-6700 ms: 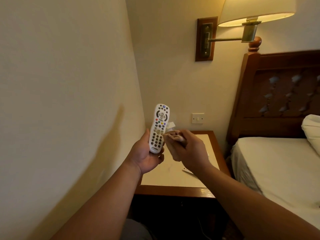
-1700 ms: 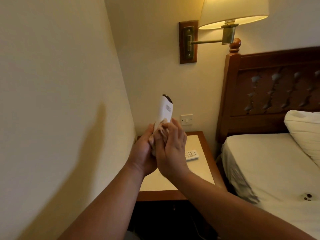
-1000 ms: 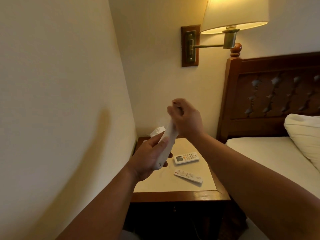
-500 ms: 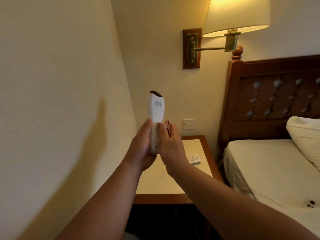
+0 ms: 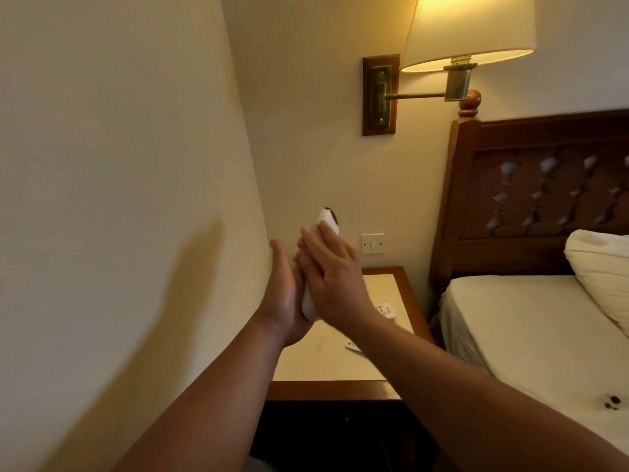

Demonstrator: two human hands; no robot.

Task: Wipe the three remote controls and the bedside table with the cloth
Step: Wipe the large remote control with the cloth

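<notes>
Item 1, white remote [image 5: 326, 222]: held upright in the air above the bedside table [image 5: 326, 391], dark tip uppermost, clasped between both hands. Only the top and the lower end are seen.

Item 2, left hand [image 5: 284, 296]: placed against the remote's left side, the lower end seated in the palm, thumb pointing straight up. The fingers are largely hidden behind the remote, so their curl cannot be told for certain.

Item 3, right hand [image 5: 335, 277]: laid flat over the remote's front, fingers straight and close together, pressed against it. The cloth cannot be made out under this hand.

Item 4, second remote [image 5: 386, 310]: laid on the table top near the right edge, partly covered by the right forearm.

Item 5, third remote [image 5: 354, 345]: laid nearer the front, only a corner seen.

Surroundings: lit wall lamp [image 5: 466, 28], wall switch [image 5: 372, 244], carved wooden headboard [image 5: 544, 199], bed [image 5: 527, 328] with pillow [image 5: 602, 274], set to the table's right.
</notes>
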